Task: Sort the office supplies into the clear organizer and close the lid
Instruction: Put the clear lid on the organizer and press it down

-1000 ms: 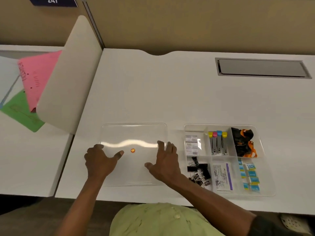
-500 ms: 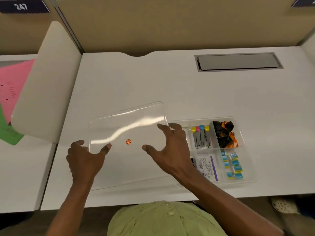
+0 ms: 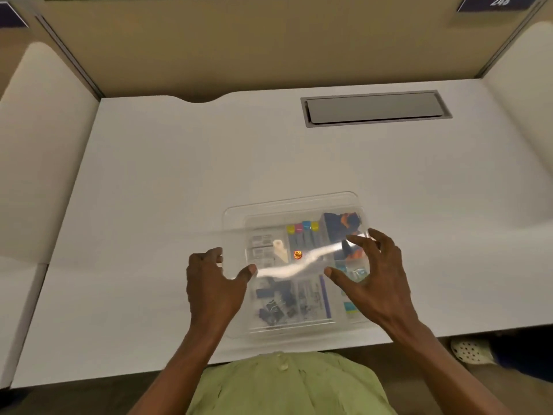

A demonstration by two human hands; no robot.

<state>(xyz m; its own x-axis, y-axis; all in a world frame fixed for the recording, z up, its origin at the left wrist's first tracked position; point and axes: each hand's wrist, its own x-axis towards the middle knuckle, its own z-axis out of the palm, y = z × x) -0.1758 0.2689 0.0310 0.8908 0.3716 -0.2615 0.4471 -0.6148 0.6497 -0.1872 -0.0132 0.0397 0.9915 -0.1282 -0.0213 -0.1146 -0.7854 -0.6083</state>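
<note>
The clear lid [image 3: 299, 205], with a small orange sticker [image 3: 298, 254] at its middle, hovers over the clear organizer [image 3: 299, 330] near the desk's front edge. My left hand [image 3: 212, 283] grips the lid's left edge, thumb on top. My right hand [image 3: 374, 274] holds its right side, thumb on top and fingers spread along the edge. Through the lid I see sorted supplies: staple boxes [image 3: 261, 250], colour-capped items [image 3: 302, 232], black binder clips [image 3: 273, 304], a purple-edged packet [image 3: 314, 298], a dark and orange bundle [image 3: 344, 226]. Whether the lid is seated, I cannot tell.
The white desk [image 3: 179, 181] has a grey cable hatch [image 3: 375, 107] at the back right. Tan partition walls stand behind, with rounded white dividers [image 3: 39, 145] at both sides. A white perforated shoe [image 3: 471, 350] shows under the desk's right front.
Both hands lifted the lid off the desk on the left and carried it right, over the organizer. The view has shifted right with it.
</note>
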